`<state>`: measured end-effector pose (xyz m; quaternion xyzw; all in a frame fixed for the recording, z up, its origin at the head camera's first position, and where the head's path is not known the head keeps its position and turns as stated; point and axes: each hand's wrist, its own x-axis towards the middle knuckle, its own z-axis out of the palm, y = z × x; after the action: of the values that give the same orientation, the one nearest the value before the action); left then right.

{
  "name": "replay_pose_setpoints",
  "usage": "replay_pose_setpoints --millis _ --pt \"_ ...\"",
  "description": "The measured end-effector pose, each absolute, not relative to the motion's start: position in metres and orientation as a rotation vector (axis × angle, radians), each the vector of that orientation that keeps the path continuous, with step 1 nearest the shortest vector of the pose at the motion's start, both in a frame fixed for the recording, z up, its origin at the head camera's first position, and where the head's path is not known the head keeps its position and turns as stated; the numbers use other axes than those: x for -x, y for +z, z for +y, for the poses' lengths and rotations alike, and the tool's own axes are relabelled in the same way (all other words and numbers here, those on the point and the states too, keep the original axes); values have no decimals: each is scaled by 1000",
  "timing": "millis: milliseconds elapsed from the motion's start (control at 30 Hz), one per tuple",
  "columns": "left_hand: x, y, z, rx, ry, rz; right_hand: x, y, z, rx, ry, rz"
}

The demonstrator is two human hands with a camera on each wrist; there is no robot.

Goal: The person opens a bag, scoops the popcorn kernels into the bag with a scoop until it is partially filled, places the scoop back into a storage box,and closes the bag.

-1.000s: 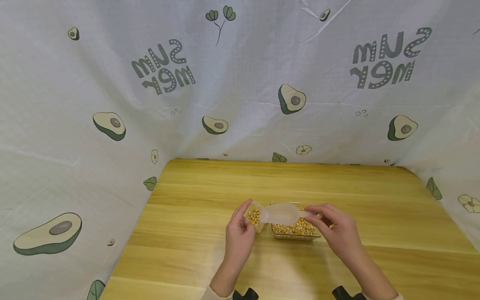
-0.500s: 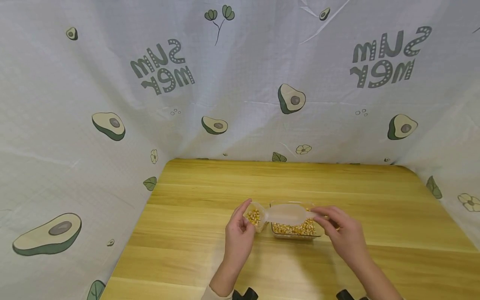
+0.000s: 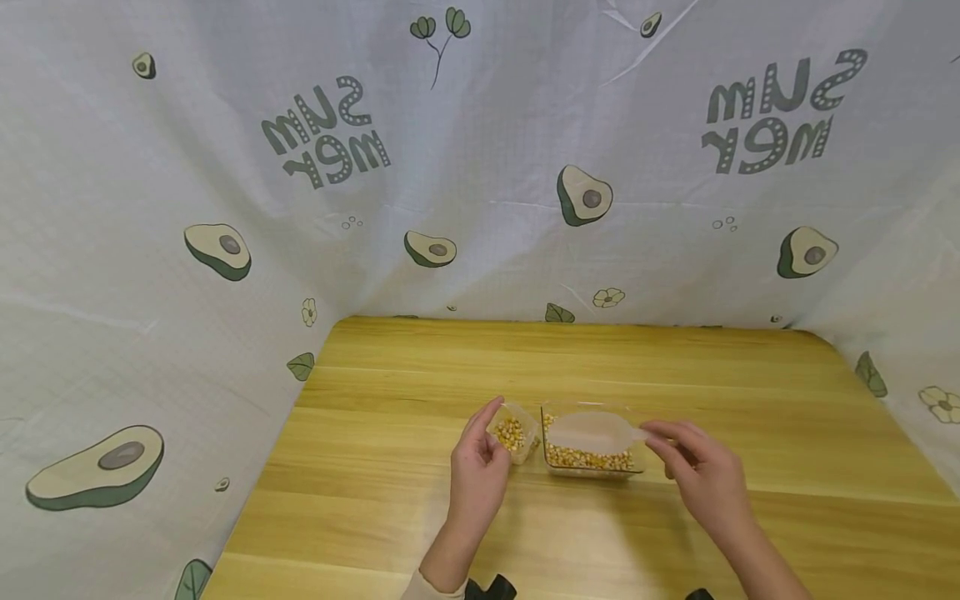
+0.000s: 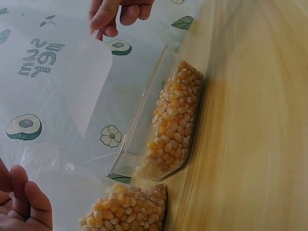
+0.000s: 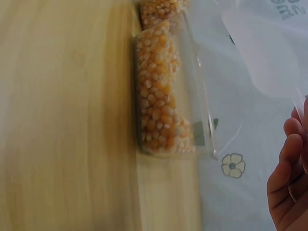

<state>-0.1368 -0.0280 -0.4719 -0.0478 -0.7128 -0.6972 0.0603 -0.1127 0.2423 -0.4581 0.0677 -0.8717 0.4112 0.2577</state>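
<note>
A pale, translucent scoop (image 3: 588, 432) is held over the glass container (image 3: 592, 475) by my right hand (image 3: 708, 479), which pinches its thin handle. No kernels show on the scoop; in the left wrist view its blade (image 4: 86, 79) tapers downward above the container's rim. Yellow corn kernels (image 5: 156, 91) fill the lower part of that rectangular container. Just to its left stands a clear plastic bag (image 4: 122, 209) with corn kernels in its bottom. My left hand (image 3: 478, 475) holds the bag's upper edge at its left side, keeping the mouth spread.
Everything stands on a wooden table (image 3: 390, 383) with yellow grain. A pale curtain (image 3: 495, 150) printed with avocados and mirrored lettering hangs behind the table and at both sides. Dark wrist mounts (image 3: 491, 588) show at the bottom edge of the head view.
My right hand has drawn the scoop rightward, from the bag's mouth to above the glass container. My left hand stays at the bag.
</note>
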Motion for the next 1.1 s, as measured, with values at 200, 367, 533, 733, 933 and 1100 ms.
replay_pose_setpoints --millis 200,367,533,733,933,1100 --pt "137 -473 -28 145 -2118 -2161 110 -465 255 -158 1090 -2392" --pt "137 -473 -28 141 -2111 -2170 111 -469 264 -168 1052 -2407" --pt "136 -475 -28 156 -2105 -2160 110 -471 270 -225 987 -2408" --pt "136 -475 -28 161 -2115 -2148 112 -470 274 -285 897 -2426" --pt "136 -473 -27 155 -2106 -2151 112 -464 274 -293 809 -2477" --pt "135 -474 -26 164 -2108 -2150 111 -461 272 -303 754 -2501"
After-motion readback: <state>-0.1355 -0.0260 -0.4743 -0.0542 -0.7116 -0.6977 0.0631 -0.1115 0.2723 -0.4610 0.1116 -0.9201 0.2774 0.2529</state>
